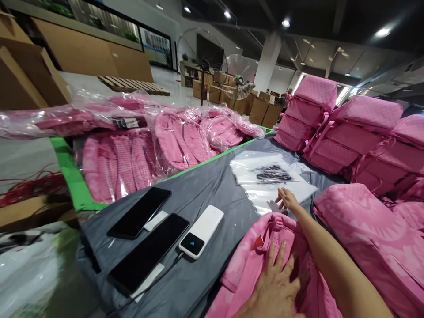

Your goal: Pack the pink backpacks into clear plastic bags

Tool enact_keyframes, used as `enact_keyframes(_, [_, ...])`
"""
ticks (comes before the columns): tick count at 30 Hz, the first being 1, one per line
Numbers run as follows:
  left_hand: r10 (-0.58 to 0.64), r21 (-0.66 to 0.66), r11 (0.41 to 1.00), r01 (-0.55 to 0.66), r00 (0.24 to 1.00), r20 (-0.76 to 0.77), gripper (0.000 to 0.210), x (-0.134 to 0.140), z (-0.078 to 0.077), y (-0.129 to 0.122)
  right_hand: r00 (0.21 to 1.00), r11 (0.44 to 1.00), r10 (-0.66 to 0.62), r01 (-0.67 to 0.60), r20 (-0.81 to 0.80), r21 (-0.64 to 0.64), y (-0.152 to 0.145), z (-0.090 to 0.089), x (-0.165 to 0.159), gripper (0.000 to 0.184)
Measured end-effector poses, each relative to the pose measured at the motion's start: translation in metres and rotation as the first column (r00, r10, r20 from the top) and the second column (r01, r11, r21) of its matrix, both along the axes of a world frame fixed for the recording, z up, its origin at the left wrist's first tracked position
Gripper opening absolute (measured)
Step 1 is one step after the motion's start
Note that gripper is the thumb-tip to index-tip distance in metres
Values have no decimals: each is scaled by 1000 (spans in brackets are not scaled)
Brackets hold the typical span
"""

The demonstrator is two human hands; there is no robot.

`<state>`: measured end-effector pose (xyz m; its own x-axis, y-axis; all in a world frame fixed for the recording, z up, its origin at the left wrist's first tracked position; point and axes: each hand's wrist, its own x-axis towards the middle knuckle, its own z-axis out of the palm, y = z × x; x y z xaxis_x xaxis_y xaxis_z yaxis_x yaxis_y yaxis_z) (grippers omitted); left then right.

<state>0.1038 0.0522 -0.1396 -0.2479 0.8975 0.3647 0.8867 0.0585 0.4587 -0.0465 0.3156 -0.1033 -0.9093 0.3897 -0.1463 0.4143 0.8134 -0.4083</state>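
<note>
A pink backpack lies flat on the grey table cover right in front of me. My left hand rests palm down on it, fingers spread. My right hand reaches forward past the backpack's top and touches the near edge of a stack of clear plastic bags with black print. Its fingers are apart and hold nothing that I can see.
Two dark phones and a white power bank with a cable lie at the left. Bagged pink backpacks fill the far side. Unbagged pink backpacks are stacked at the right. Cardboard boxes and fans stand behind.
</note>
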Motion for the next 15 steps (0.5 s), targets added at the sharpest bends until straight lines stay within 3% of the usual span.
enact_keyframes(4, [20, 24, 1000, -18, 996, -83, 76, -1, -6, 3, 999, 999, 32, -32, -17, 34, -3, 1, 5, 17])
enact_keyframes(9, [-3, 25, 1000, 5, 999, -54, 81, -1, -5, 3, 995, 995, 93, -94, 25, 23, 1, -12, -3, 23])
enact_keyframes(12, [-20, 16, 1000, 19, 998, 61, 80, -1, 2, 0, 999, 995, 28, -26, -18, 93, 6, -16, -9, 25])
enact_keyframes(15, [-29, -6, 1000, 30, 991, 127, 79, -1, 2, -1, 988, 968, -66, 98, -143, 230, 8, -9, -11, 24])
